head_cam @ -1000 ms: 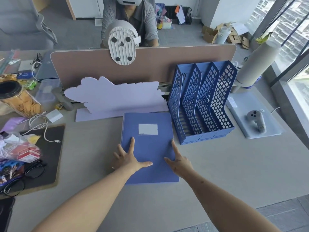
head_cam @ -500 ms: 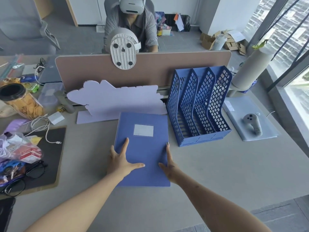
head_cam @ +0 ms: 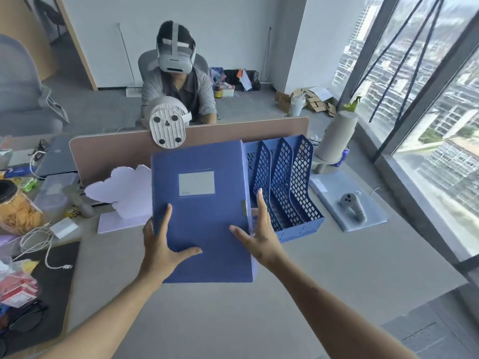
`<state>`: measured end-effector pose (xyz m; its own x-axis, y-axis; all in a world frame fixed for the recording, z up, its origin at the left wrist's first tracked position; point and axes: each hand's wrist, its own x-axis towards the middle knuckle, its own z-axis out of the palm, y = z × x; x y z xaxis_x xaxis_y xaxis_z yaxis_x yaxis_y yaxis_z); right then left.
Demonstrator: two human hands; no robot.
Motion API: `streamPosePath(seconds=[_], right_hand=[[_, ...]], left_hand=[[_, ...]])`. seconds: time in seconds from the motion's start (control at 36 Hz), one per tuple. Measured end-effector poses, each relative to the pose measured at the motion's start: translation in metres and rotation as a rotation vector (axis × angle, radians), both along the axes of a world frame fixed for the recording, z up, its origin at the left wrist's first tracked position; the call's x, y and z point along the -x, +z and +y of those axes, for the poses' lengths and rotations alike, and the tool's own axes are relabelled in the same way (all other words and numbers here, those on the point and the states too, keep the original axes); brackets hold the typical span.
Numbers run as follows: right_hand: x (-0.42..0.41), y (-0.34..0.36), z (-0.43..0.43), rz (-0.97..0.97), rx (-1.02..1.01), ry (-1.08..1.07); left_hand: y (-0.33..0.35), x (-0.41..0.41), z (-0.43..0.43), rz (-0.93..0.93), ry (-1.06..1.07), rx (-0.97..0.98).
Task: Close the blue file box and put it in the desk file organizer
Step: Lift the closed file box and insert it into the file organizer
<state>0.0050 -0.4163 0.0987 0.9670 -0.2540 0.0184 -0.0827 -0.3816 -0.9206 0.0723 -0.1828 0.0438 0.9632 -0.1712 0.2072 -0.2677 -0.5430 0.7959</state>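
The blue file box point(head_cam: 204, 216) is closed and held up off the desk, tilted toward me, its white label facing me and its metal clasp on the right edge. My left hand point(head_cam: 162, 246) grips its lower left side, thumb across the front. My right hand point(head_cam: 259, 237) holds the right edge, fingers up along the clasp side. The blue mesh file organizer point(head_cam: 287, 187) stands just right of the box, its left slot partly hidden behind it.
A brown desk partition point(head_cam: 108, 151) with a white fan point(head_cam: 167, 125) runs behind. A lilac cloud-shaped card point(head_cam: 124, 193) stands left of the box. A grey controller point(head_cam: 353, 206) lies on a pad to the right. Clutter, cables and glasses fill the left. A person in a headset sits opposite.
The file box lay flat on the desk under both hands; now both hands have lifted it off the desk and tilted it upright, next to the organizer.
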Motion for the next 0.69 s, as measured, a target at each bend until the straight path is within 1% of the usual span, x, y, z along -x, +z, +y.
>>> streamPosePath(seconds=[0.08, 0.17, 0.36, 0.47, 0.56, 0.61, 0.69], right_hand=[[-0.002, 0.025, -0.022, 0.020, -0.063, 0.000], [0.004, 0.049, -0.045, 0.029, -0.011, -0.025], [0.035, 0.086, -0.091, -0.002, 0.092, -0.045], [0.051, 0.100, -0.106, -0.093, 0.252, -0.089], [0.060, 0.110, -0.108, -0.103, 0.439, -0.143], [0.064, 0.114, -0.108, -0.117, 0.540, -0.154], [0.063, 0.114, -0.108, -0.141, 0.610, -0.193]], left_hand=[[0.015, -0.008, -0.016, 0.008, -0.101, 0.056], [0.025, -0.014, -0.035, 0.015, -0.210, 0.079], [0.035, -0.016, -0.088, 0.044, -0.361, 0.063], [0.037, -0.016, -0.118, 0.060, -0.472, 0.067], [0.046, -0.016, -0.141, 0.071, -0.535, 0.115], [0.061, -0.014, -0.159, 0.098, -0.526, 0.138], [0.088, -0.015, -0.185, 0.197, -0.478, 0.284]])
